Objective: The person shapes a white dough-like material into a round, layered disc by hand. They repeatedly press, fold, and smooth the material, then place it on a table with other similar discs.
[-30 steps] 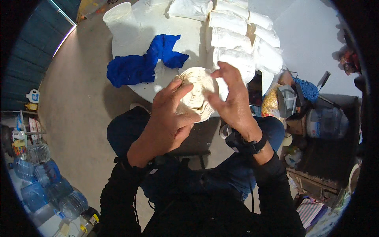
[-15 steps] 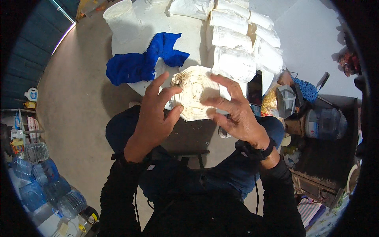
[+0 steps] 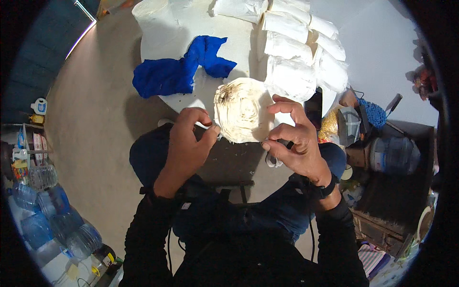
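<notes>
Roll (image 3: pixel 245 111), cream, coiled, btwn hands (image 3: pixel 186 146) (image 3: pixel 303 148), nr tbl (image 3: pixel 234 28) edge.

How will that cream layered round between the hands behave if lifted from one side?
The cream layered round will probably sag somewhat, since its surface is wrinkled and its rim ragged. Its layers may slip or loosen, as they run in uneven rings around the middle. It seems unlikely to shatter: the folds look soft, though its weight can't be judged.

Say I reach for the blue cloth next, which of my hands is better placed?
Probably your left hand. It sits nearer the blue cloth, whereas your right hand is at the right side of the pale layered roll.
</notes>
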A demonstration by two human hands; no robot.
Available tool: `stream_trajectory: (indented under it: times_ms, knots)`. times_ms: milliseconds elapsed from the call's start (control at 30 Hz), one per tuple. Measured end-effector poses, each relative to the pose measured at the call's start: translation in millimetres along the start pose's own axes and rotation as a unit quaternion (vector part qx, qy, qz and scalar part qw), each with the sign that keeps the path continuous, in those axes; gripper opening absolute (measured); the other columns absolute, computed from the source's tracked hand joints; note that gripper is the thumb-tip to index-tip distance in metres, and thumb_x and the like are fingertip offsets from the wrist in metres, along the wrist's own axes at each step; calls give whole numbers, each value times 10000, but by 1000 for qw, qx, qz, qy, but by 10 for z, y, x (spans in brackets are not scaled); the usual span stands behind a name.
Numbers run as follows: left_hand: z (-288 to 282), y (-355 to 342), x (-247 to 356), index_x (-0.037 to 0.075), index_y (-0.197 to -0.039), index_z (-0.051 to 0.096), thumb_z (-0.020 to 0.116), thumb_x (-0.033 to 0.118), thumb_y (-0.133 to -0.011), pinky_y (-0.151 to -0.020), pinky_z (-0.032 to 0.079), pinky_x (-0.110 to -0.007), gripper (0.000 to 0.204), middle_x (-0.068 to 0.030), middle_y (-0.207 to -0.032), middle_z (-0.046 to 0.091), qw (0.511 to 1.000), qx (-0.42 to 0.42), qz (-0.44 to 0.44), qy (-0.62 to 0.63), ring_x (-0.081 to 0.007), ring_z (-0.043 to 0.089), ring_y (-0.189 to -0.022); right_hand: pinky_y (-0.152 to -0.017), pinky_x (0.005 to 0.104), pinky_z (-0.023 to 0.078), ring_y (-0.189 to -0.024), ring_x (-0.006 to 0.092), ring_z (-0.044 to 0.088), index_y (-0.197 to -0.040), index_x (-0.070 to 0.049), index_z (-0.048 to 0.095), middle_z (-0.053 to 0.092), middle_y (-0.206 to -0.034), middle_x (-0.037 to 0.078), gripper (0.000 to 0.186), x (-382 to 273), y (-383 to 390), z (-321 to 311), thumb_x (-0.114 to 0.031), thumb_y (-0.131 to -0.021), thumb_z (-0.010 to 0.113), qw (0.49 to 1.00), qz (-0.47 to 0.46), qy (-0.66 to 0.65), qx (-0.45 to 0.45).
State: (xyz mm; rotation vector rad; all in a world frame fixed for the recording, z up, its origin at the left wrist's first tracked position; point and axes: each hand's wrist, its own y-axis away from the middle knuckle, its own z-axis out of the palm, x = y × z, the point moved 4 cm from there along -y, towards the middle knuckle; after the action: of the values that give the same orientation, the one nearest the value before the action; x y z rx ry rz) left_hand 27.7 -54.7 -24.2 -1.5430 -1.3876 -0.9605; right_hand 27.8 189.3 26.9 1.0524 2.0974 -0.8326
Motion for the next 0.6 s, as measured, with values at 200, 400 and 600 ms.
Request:
stream_trajectory:
  times_ms: [200,400,600]
  knots:
    - [146,86,-62,-15,-941,634,669,106,-939,-661,447,-238,125,-2,-789,613,982,-93,-126,104,-74,581,-727,-1168,515,339,-1439,383,404,-808,-75,786,539,-1446,134,102,-96,-62,152,-157,-784,841,999,-32,-12,-26]
    - [171,93,-162,-27,-968,649,645,92,-950,-677,486,-254,120,-18,-808,631,974,-124,-160,103,-71,601,-743,-1171,513,306,-1425,412,408,-942,-120,816,511,-1473,131,202,-78,-92,165,-114,-740,830,997,-53,58,-18]
    - [224,126,-166,-27,-994,674,658,114,-974,-697,496,-237,143,-2,-823,643,953,-131,-141,234,-44,591,-760,-1189,524,299,-1481,386,351,-1024,-125,833,469,-1545,154,239,-93,-126,194,-218,-804,830,990,-48,130,-35]
